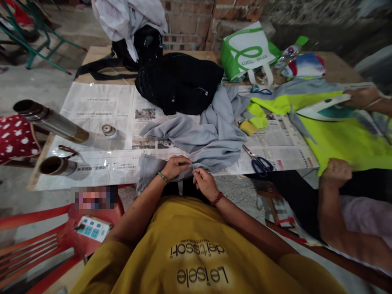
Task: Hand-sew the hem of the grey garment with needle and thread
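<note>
Grey fabric point(211, 130) lies bunched on the newspaper and reaches to the table's front edge. My left hand point(177, 167), with a green bead bracelet, is closed in a pinch on this fabric near the edge. Close beside it, my right hand point(206, 184), with a red bead bracelet, pinches a thin pale strand point(192, 167) between thumb and finger. Whether it is thread or a needle is too small to tell. Dark-handled scissors point(259, 162) lie to the right of my hands, with a yellow sponge-like block point(248, 127) behind them.
A co-worker's hand point(364, 98) holds an iron point(326, 108) on a yellow-green garment point(355, 147) at right. A black bag point(180, 81) and green-white bag point(245, 53) stand behind. A steel flask point(52, 120) and a cup point(58, 165) are at left, a red chair point(58, 232) below.
</note>
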Available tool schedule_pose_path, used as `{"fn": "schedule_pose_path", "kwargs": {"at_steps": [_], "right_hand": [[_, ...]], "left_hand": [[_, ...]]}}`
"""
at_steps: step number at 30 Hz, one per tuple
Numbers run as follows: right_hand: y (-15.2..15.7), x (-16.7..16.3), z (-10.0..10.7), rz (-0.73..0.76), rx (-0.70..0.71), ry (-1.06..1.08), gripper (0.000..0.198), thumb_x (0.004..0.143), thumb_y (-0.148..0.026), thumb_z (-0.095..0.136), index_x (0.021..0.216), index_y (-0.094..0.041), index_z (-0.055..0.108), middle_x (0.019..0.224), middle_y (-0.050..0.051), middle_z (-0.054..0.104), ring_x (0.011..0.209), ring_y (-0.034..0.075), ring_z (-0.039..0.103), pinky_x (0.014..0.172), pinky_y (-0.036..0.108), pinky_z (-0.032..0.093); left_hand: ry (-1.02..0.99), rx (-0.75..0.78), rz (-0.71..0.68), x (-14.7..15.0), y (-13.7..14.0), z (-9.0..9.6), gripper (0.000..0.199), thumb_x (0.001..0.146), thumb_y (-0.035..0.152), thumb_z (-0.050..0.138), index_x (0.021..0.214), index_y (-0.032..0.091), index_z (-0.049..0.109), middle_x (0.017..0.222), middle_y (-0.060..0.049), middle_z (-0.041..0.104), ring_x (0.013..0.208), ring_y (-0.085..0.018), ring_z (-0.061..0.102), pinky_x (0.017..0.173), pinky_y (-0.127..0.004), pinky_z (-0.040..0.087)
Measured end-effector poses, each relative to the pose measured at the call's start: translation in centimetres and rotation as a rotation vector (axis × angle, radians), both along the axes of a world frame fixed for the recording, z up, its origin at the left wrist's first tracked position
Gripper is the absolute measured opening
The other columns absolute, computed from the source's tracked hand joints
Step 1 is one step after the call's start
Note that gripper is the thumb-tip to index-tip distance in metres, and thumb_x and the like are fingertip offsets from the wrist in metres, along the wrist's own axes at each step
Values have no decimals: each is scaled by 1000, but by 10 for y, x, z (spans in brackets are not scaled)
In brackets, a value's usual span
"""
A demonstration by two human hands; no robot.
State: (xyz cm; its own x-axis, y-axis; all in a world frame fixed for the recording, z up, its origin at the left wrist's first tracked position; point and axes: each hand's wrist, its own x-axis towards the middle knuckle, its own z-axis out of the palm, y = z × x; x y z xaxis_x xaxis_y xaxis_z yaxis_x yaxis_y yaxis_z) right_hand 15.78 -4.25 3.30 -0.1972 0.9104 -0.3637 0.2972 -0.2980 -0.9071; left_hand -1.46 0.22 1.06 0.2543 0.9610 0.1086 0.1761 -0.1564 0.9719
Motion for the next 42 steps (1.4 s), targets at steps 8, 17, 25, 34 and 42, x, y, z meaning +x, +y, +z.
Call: {"fn": "schedule_pose_path", "kwargs": {"at_steps": [8, 17, 25, 34, 42], "right_hand": [[-1, 2, -3, 13, 24, 1, 28, 80, -45, 46, 81, -19, 56, 55, -4, 51, 40, 8, 42, 40, 20, 33], [3, -3, -7, 6, 40, 1, 27, 81, -45, 44, 82, -20, 55, 55, -5, 50, 41, 8, 41, 42, 20, 33], [9, -13, -16, -25, 176, -58, 23, 83, -39, 43, 72, -21, 51, 55, -2, 49, 54, 12, 46, 51, 22, 36], [12, -14, -17, -46, 157, -85, 22, 82, -34, 42, 64, -21, 46, 55, -1, 48, 54, 12, 45, 52, 23, 36], [18, -16, -2, -48, 21, 46, 22, 79, -40, 52, 85, -19, 56, 72, 0, 63, 43, 8, 52, 43, 21, 38]], "left_hand": [[8, -19, 13, 0, 0, 1, 14, 75, 28, 72, 79, 15, 74, 81, -5, 73, 77, -15, 66, 78, -27, 52], [-23, 9, -2, -2, -2, 2, 18, 76, 34, 72, 77, 16, 74, 79, -5, 70, 75, -14, 64, 77, -26, 50], [-24, -8, 6, -3, -2, 2, 18, 77, 34, 71, 76, 16, 74, 77, -4, 69, 74, -14, 63, 76, -26, 50], [-5, 35, -85, -1, 1, -1, 21, 78, 36, 71, 72, 16, 74, 72, -5, 70, 71, -15, 64, 75, -28, 51], [-6, 28, 101, -5, -2, -2, 19, 80, 35, 68, 78, 16, 72, 81, -5, 68, 78, -15, 62, 78, -28, 50]]}}
